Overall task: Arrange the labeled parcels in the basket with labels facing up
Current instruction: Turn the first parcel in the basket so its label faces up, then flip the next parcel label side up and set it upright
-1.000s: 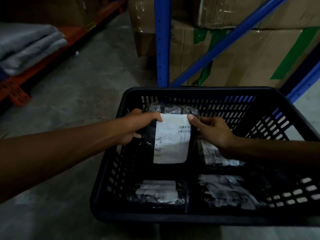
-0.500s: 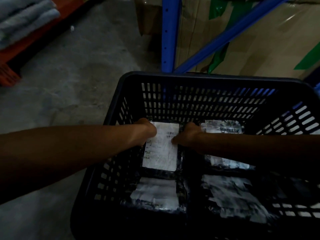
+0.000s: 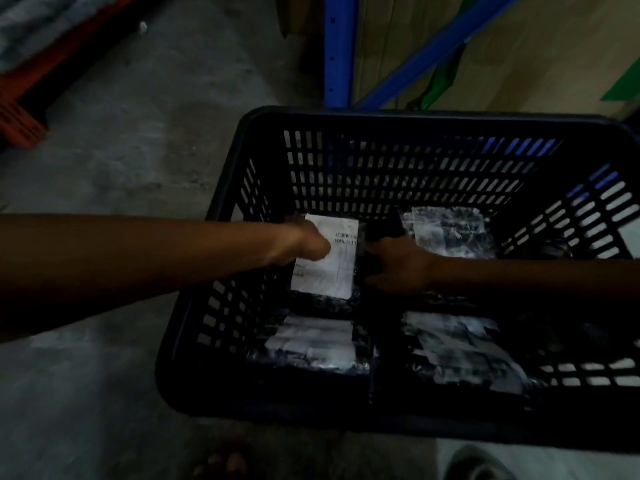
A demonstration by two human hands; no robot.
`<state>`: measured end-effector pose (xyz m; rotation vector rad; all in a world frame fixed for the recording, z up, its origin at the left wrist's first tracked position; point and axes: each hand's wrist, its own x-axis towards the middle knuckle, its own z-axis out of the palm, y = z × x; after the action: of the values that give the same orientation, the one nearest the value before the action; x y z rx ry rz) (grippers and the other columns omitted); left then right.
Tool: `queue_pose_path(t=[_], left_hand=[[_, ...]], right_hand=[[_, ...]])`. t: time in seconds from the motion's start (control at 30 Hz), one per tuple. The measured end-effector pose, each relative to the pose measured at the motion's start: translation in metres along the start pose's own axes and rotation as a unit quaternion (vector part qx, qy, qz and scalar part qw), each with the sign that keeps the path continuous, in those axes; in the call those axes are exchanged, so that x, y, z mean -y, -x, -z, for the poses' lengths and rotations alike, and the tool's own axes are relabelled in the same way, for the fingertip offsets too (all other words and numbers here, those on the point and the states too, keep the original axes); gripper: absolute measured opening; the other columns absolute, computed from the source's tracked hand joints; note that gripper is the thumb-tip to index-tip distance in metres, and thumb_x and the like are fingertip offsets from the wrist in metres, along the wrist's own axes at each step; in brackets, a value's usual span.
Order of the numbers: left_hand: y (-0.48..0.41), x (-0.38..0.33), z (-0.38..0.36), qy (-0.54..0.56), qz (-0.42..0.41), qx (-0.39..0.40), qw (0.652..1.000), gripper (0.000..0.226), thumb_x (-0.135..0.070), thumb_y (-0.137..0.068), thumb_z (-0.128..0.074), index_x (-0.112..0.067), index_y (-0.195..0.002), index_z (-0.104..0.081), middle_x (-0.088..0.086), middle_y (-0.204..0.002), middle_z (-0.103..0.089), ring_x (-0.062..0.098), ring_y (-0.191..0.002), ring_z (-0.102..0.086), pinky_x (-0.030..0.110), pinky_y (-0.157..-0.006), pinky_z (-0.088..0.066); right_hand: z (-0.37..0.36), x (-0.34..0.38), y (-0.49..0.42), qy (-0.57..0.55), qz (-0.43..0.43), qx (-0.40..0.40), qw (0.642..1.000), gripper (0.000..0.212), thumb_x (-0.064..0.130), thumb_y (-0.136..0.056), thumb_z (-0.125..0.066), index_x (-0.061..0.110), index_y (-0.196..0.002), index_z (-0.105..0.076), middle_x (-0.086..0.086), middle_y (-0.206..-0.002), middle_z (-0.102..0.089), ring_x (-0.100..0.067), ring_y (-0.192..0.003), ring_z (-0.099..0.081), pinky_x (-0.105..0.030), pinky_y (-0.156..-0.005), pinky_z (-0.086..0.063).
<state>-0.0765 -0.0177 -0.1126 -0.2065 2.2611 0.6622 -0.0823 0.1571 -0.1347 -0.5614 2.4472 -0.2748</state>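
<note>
1. Nearest the wearer, just short of both hands, two dark plastic-wrapped parcels lie flat on the floor of the black slotted plastic basket (image 3: pixel 221 216): the near-left parcel (image 3: pixel 313 344) below the left hand and the near-right parcel (image 3: pixel 460 348) below the right, each showing a pale face upward.
2. The left hand (image 3: pixel 308 242) rests on the left edge of the dark wrapped parcel with the white barcode label (image 3: pixel 325 261), fingers curled onto it; whether it pinches or only presses I cannot tell.
3. The right hand (image 3: pixel 398 263) sits against that parcel's right edge, fingers spread and lying loose, apparently steadying, not clasping.
4. That parcel is low in the far-left part of the basket, label up. I judge the step in hand to be seating it.
5. Beyond the right hand lies a far-right parcel (image 3: pixel 450 230), crinkled wrap uppermost.
6. Next calls for letting go without dragging the label askew, then lifting both hands clear.
</note>
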Motion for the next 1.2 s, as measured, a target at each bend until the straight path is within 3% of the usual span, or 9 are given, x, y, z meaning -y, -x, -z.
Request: queue_pose_path(t=[0.2,0.3,0.37,0.53,0.6,0.8,0.93,1.07,1.2], left_hand=[[0.067,0.016,-0.042,-0.173,-0.04,0.186,0.966,0.051,-0.031,-0.095,-0.041,-0.006,-0.139,-0.049,0.011,-0.139,-0.052,0.022,-0.124,-0.052,0.017,-0.1,-0.039],[0.079,0.015,-0.048,-0.109,-0.057,0.23,0.965,0.052,-0.022,-0.106,-0.022,-0.018,-0.156,-0.009,-0.017,-0.154,-0.009,0.005,-0.148,-0.013,-0.021,-0.078,0.001],[0.08,0.012,-0.044,-0.09,-0.037,0.209,0.973,0.055,-0.021,-0.105,-0.027,-0.015,-0.156,-0.005,-0.022,-0.134,0.003,-0.007,-0.134,-0.011,-0.024,-0.064,0.001],[0.082,0.041,-0.042,-0.217,-0.077,0.171,0.958,0.057,-0.028,-0.091,-0.059,-0.009,-0.143,-0.046,-0.006,-0.148,-0.045,0.008,-0.131,-0.045,0.008,-0.104,-0.036],[0.08,0.043,-0.04,-0.242,-0.067,0.098,0.963,0.048,-0.034,-0.085,-0.067,-0.007,-0.124,-0.061,0.008,-0.125,-0.065,0.024,-0.117,-0.061,0.025,-0.093,-0.049],[0.073,0.033,-0.027,0.053,-0.107,-0.079,0.99,0.028,-0.035,-0.085,-0.068,-0.015,-0.103,-0.065,0.007,-0.112,-0.068,0.023,-0.109,-0.064,0.029,-0.085,-0.049],[0.065,0.016,-0.015,0.292,-0.094,-0.219,0.926,0.056,-0.066,-0.072,-0.064,-0.017,-0.097,-0.067,-0.001,-0.095,-0.071,0.017,-0.085,-0.066,0.025,-0.068,-0.046],[0.061,0.009,0.002,0.429,-0.059,-0.143,0.89,0.056,-0.062,-0.075,-0.063,-0.013,-0.101,-0.07,0.005,-0.098,-0.075,0.021,-0.084,-0.068,0.026,-0.068,-0.052],[0.047,0.005,-0.001,0.377,-0.053,-0.17,0.909,0.049,-0.03,-0.063,-0.077,-0.014,-0.109,-0.074,0.004,-0.104,-0.077,0.021,-0.098,-0.071,0.03,-0.086,-0.055]], right_hand=[[-0.013,0.022,0.076,-0.078,0.195,0.098,0.973,0.062,0.059,-0.084,-0.057,0.035,-0.14,-0.045,0.011,-0.135,-0.061,-0.003,-0.121,-0.058,-0.026,-0.105,-0.046],[-0.034,0.027,0.079,-0.047,0.252,0.09,0.962,0.057,0.048,-0.089,-0.058,0.027,-0.141,-0.047,0.005,-0.139,-0.059,-0.009,-0.123,-0.058,-0.019,-0.106,-0.042],[-0.043,0.026,0.077,-0.008,0.257,0.044,0.966,0.057,0.04,-0.091,-0.058,0.02,-0.144,-0.045,-0.002,-0.138,-0.06,-0.015,-0.12,-0.06,-0.002,-0.092,-0.033],[-0.055,0.019,0.071,-0.023,0.27,-0.013,0.963,0.044,0.034,-0.094,-0.055,0.013,-0.133,-0.056,-0.01,-0.124,-0.068,-0.023,-0.107,-0.067,-0.023,-0.089,-0.048],[-0.053,0.01,0.066,-0.064,0.253,-0.031,0.965,0.036,0.033,-0.095,-0.052,0.015,-0.126,-0.059,-0.007,-0.116,-0.071,-0.019,-0.103,-0.068,-0.033,-0.089,-0.051],[-0.011,-0.011,0.05,-0.301,0.132,-0.05,0.943,0.023,0.018,-0.098,-0.048,0.017,-0.117,-0.062,-0.004,-0.112,-0.068,-0.01,-0.101,-0.064,-0.022,-0.085,-0.052],[0.039,-0.009,0.048,-0.491,-0.034,-0.072,0.868,0.031,0.039,-0.1,-0.041,0.025,-0.112,-0.065,0.002,-0.11,-0.067,-0.015,-0.092,-0.062,-0.028,-0.071,-0.051],[0.06,-0.017,0.038,-0.582,-0.183,-0.082,0.788,0.054,0.061,-0.091,-0.042,0.014,-0.102,-0.066,-0.004,-0.091,-0.074,-0.026,-0.086,-0.062,-0.035,-0.083,-0.05],[0.063,-0.012,0.033,-0.615,-0.221,-0.056,0.755,0.062,0.074,-0.082,-0.039,0.018,-0.1,-0.058,-0.007,-0.091,-0.059,-0.024,-0.08,-0.054,-0.031,-0.06,-0.044]])
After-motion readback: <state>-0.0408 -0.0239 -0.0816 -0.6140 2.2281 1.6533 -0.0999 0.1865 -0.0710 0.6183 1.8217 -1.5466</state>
